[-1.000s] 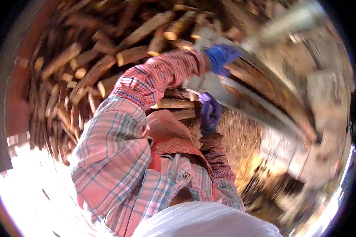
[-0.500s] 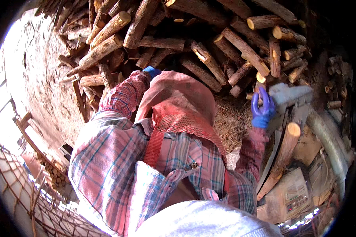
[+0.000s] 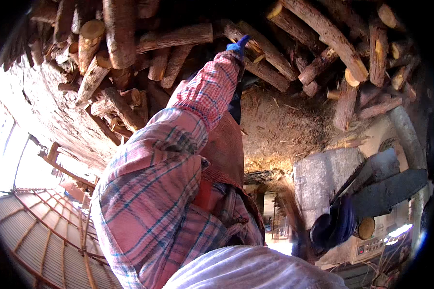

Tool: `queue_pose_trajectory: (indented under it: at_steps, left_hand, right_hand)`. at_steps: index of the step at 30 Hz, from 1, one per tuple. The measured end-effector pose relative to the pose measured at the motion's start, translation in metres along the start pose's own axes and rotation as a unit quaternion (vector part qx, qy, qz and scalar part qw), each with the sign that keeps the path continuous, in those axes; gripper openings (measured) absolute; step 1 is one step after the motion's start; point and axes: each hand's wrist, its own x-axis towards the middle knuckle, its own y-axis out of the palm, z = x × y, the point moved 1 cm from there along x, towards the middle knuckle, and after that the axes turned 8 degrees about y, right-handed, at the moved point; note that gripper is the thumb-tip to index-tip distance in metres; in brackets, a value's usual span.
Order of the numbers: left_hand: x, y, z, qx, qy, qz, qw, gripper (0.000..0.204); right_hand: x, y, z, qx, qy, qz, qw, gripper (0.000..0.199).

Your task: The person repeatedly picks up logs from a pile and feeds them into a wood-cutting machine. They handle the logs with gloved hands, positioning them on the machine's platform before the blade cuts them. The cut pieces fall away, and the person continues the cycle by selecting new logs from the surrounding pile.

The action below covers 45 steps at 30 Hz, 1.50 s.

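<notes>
My left arm, in a pink plaid sleeve, stretches forward to the log pile. My left hand [image 3: 238, 46], in a blue glove, is by a cut log [image 3: 270, 53] with one finger stretched out; the sleeve hides part of the hand. At the lower right, my right hand [image 3: 341, 219], in a dark purple-blue glove, is in shadow and smeared by motion. Its fingers cannot be made out. Beside it shows the round sawn end of a log [image 3: 366, 228]. A dark grey metal plate [image 3: 388, 192] lies just above that hand.
Many bark-covered logs [image 3: 178, 37] are heaped along the far side. A pale flat panel [image 3: 318, 180] stands right of centre. A control box with buttons [image 3: 366, 249] sits low on the right, with a grey pipe [image 3: 407, 137] above it. Dirt and wood chips [image 3: 279, 125] cover the ground.
My left hand has reached further forward and to the right, to another part of the pile. My right hand has dropped from the machine's far end to its near side. The view has shifted.
</notes>
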Motion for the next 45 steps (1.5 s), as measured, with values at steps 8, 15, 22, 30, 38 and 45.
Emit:
queue_pose_trajectory:
  at_steps: [8,15,22,30,38,45]
  left_hand:
    - [-0.104,-0.012,-0.058,-0.218,-0.032,0.075,0.973,0.041]
    - [-0.288,-0.135,-0.075,-0.263,-0.006,0.345,0.901,0.042]
    - [-0.429,-0.225,-0.058,-0.179,0.090,0.483,0.853,0.058]
    - [-0.455,-0.203,-0.071,-0.066,0.328,0.541,0.771,0.038]
    - [-0.477,-0.138,-0.033,-0.173,0.223,0.405,0.870,0.047]
    - [-0.523,-0.078,0.025,-0.110,0.273,0.400,0.868,0.042]
  right_hand:
    - [0.001,0.010,-0.011,-0.002,0.051,-0.013,0.999,0.037]
    - [0.010,0.036,0.018,0.270,0.064,-0.116,0.954,0.044]
    - [0.068,0.182,0.142,0.978,0.030,0.170,0.115,0.059]
    - [0.092,0.052,0.136,0.966,-0.003,0.216,0.143,0.060]
    - [-0.024,-0.054,-0.061,0.664,-0.037,-0.072,0.744,0.068]
    - [-0.140,-0.130,-0.201,0.204,-0.159,-0.275,0.926,0.063]
